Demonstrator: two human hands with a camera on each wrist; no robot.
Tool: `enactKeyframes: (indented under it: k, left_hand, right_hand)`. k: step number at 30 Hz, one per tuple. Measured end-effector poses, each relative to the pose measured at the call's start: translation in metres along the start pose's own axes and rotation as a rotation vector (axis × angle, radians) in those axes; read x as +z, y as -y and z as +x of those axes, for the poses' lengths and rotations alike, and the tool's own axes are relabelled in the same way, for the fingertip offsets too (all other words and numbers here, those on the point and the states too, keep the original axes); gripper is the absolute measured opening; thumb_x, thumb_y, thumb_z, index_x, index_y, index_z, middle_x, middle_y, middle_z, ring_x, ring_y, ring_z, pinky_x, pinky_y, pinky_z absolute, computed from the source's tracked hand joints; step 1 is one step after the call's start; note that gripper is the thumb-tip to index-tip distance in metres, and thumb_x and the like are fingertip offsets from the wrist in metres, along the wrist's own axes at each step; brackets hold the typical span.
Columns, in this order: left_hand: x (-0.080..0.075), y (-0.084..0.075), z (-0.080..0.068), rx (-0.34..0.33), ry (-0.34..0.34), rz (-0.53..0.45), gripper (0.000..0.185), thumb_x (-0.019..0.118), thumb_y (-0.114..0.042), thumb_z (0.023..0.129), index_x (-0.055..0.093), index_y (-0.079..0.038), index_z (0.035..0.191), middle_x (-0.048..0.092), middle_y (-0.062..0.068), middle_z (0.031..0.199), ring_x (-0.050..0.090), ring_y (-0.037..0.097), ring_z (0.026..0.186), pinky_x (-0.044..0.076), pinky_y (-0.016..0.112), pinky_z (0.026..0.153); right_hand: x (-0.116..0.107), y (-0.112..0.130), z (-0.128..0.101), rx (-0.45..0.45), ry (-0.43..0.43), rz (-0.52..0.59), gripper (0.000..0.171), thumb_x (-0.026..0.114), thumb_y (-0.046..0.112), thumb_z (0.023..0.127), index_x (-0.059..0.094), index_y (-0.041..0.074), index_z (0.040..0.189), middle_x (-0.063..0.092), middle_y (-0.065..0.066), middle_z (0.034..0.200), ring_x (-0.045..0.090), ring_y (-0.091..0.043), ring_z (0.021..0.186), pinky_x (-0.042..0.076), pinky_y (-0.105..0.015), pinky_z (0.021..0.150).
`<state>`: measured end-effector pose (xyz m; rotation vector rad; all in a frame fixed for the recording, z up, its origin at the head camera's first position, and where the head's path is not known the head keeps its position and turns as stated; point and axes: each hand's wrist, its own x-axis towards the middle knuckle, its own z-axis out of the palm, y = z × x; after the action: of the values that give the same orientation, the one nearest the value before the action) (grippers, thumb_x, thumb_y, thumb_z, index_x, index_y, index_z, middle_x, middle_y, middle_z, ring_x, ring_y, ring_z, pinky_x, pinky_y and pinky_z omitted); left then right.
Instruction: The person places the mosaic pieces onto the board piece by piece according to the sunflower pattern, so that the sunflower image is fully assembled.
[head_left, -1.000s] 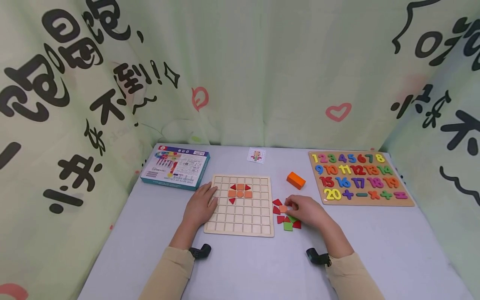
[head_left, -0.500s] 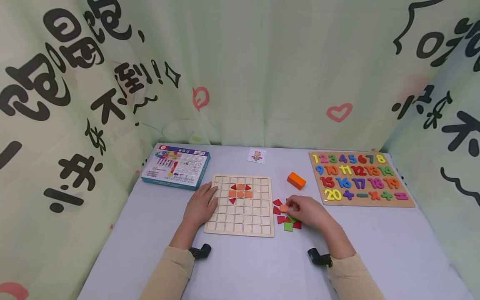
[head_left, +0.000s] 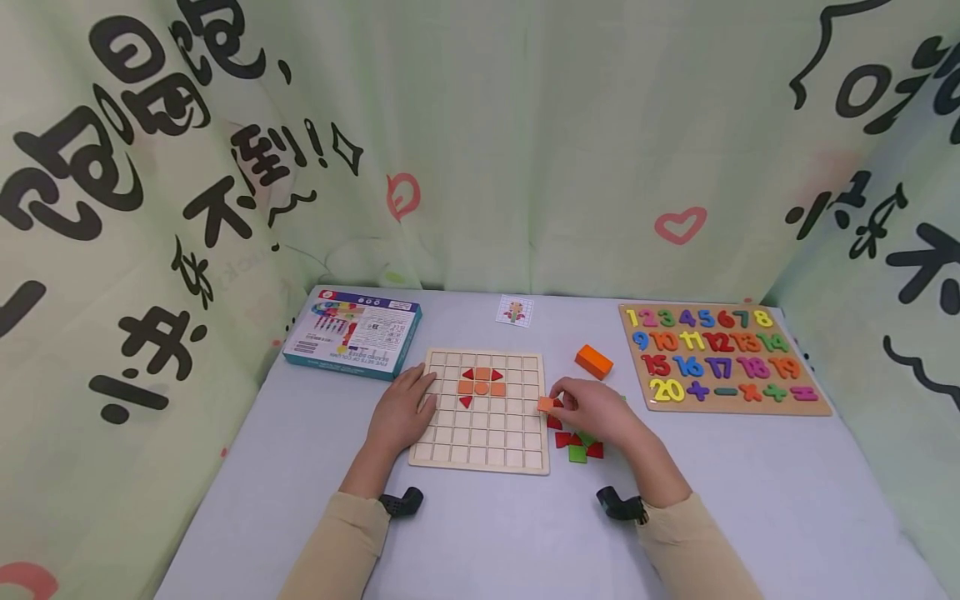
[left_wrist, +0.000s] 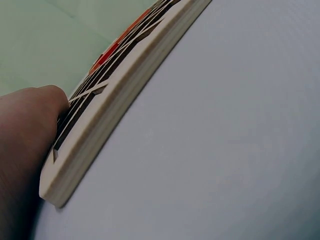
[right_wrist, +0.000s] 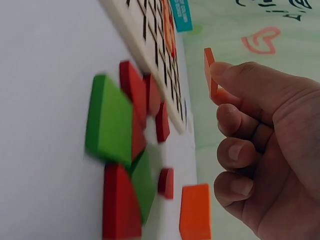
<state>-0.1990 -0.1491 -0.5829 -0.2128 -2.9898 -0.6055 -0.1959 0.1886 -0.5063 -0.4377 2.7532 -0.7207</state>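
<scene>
A wooden grid board [head_left: 480, 439] lies mid-table, with several orange tiles [head_left: 481, 388] and red triangles [head_left: 466, 402] in its upper cells. My left hand [head_left: 402, 408] rests along the board's left edge, fingers fairly straight; in the left wrist view the thumb [left_wrist: 47, 97] lies over the rim. Between thumb and index finger, my right hand [head_left: 596, 408] pinches an orange square tile [right_wrist: 208, 70], raised beside the board's right edge. Under that hand is a loose pile of red pieces [right_wrist: 120, 200] and green pieces [right_wrist: 107, 120], partly hidden in the head view.
An orange block [head_left: 594, 362] sits behind the right hand. A number puzzle board [head_left: 731, 404] is at the right, a flat game box [head_left: 352, 332] at the left back. A small pattern card [head_left: 515, 311] lies near the back edge, before a printed curtain [head_left: 480, 167].
My right hand has lifted the orange square tile from the pile and carried it left to the board's right edge. The left hand stays where it was.
</scene>
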Motion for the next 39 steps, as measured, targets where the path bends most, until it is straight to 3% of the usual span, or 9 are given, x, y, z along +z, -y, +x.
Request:
enactKeyframes:
  k: [9, 20, 28, 39]
  left_hand:
    - [0.002, 0.001, 0.001, -0.002, 0.006, -0.005, 0.052, 0.048, -0.041, 0.100, 0.048, -0.019, 0.147, 0.038, 0.003, 0.159, 0.033, 0.024, 0.148, 0.034, 0.043, 0.120]
    - [0.002, 0.002, 0.000, 0.001, 0.009, -0.011, 0.052, 0.049, -0.041, 0.100, 0.049, -0.019, 0.147, 0.038, 0.003, 0.159, 0.034, 0.024, 0.148, 0.034, 0.043, 0.120]
    - [0.005, 0.003, 0.002, 0.000, 0.002, -0.001, 0.052, 0.048, -0.042, 0.100, 0.049, -0.021, 0.147, 0.038, 0.002, 0.159, 0.034, 0.023, 0.148, 0.034, 0.042, 0.120]
    - [0.003, 0.003, 0.002, -0.003, 0.008, -0.001, 0.052, 0.049, -0.041, 0.100, 0.049, -0.020, 0.147, 0.038, 0.002, 0.159, 0.034, 0.023, 0.148, 0.034, 0.042, 0.120]
  right_hand:
    - [0.010, 0.032, 0.020, -0.034, -0.004, -0.016, 0.026, 0.071, 0.033, 0.091, 0.067, 0.018, 0.111, 0.056, 0.002, 0.075, 0.051, -0.014, 0.067, 0.043, -0.024, 0.054]
    - [0.043, 0.047, 0.048, -0.078, 0.001, 0.005, 0.019, 0.069, 0.033, 0.092, 0.068, 0.020, 0.106, 0.055, 0.004, 0.073, 0.051, -0.014, 0.068, 0.042, -0.025, 0.060]
    - [0.058, 0.052, 0.057, -0.070, -0.017, 0.010, 0.023, 0.069, 0.035, 0.091, 0.070, 0.019, 0.108, 0.055, 0.005, 0.069, 0.051, -0.012, 0.066, 0.043, -0.025, 0.062]
    - [0.062, 0.061, 0.058, -0.082, -0.025, -0.050, 0.015, 0.067, 0.030, 0.092, 0.070, 0.020, 0.103, 0.053, 0.006, 0.066, 0.051, -0.013, 0.065, 0.043, -0.025, 0.062]
